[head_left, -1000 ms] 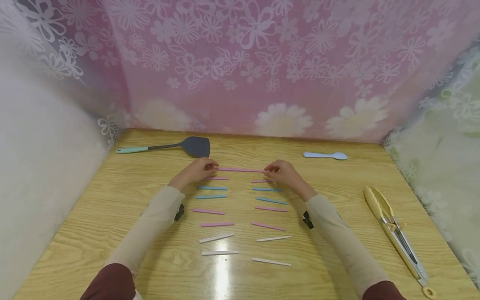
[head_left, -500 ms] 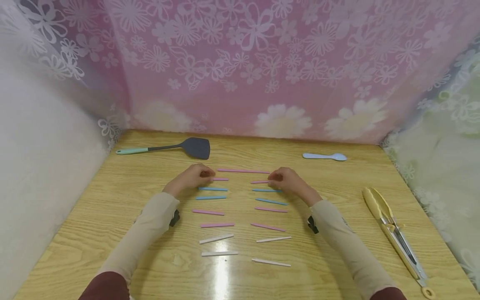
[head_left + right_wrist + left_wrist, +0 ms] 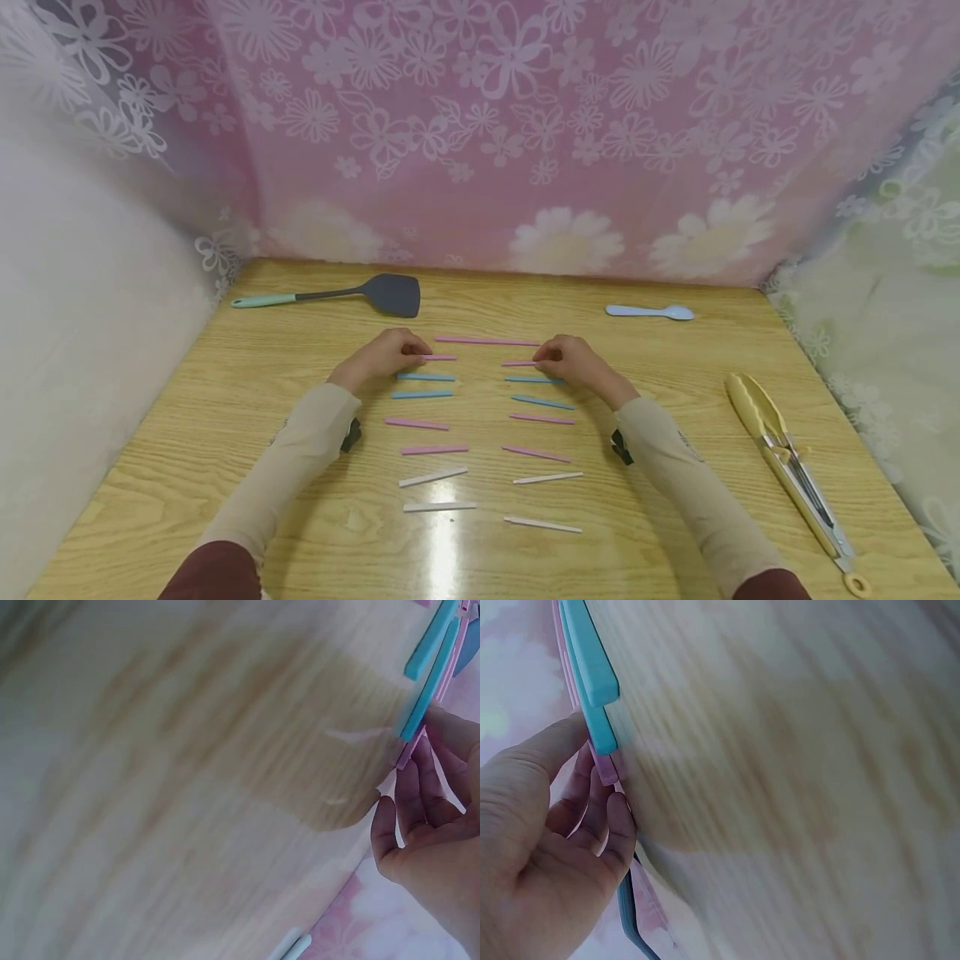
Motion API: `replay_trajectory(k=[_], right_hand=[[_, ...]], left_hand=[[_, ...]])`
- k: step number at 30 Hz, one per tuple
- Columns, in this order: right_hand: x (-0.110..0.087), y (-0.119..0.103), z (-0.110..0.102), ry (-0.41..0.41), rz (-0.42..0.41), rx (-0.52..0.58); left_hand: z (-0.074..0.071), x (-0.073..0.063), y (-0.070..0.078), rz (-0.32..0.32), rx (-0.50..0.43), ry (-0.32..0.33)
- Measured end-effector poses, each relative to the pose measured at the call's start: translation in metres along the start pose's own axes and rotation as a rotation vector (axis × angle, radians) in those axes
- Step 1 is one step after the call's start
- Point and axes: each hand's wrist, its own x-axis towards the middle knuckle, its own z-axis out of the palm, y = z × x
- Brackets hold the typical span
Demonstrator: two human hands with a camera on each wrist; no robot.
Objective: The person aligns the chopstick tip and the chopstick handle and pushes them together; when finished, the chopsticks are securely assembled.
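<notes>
My left hand [image 3: 386, 357] pinches the outer end of a short pink stick [image 3: 442, 357] lying on the table; its thumb and fingers close on the pink end in the left wrist view, beside two blue sticks [image 3: 596, 675]. Opposite it, my right hand [image 3: 573, 362] pinches the outer end of a matching pink stick [image 3: 516, 363]. Just beyond both hands lies a longer pink strip [image 3: 487, 341], perhaps two sticks end to end. Nearer me, two columns of blue, pink and white sticks [image 3: 439, 507] lie in rows, with a gap between the columns.
A dark spatula [image 3: 393, 295] with a green handle lies at the back left. At the back right is a pale blue spoon [image 3: 648, 312]. Yellow-tipped tongs [image 3: 795, 475] lie along the right side. A pink floral cloth [image 3: 480, 167] hangs behind the wooden table [image 3: 187, 400].
Both hands have let go of the long pink strip at the back. They have drawn slightly toward me and taken hold of the two short pink sticks below it.
</notes>
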Motion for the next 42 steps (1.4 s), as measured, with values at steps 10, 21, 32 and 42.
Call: replay_trajectory(k=[10,21,32,42], right_hand=[[-0.002,-0.002,-0.001,-0.002,-0.002,0.002],[-0.002,-0.003,0.002,0.037,-0.029,0.022],[0.002,-0.021,0.008,0.097,-0.085,0.085],[0.003,-0.031,0.012,0.088,-0.067,0.104]], left_hand=[[0.001,0.001,0.001,0.002,0.017,0.001],[0.004,0.002,0.010,-0.021,-0.013,0.020],[0.007,0.010,0.024,0.021,-0.071,0.036],[0.011,0.016,0.025,0.013,-0.077,0.041]])
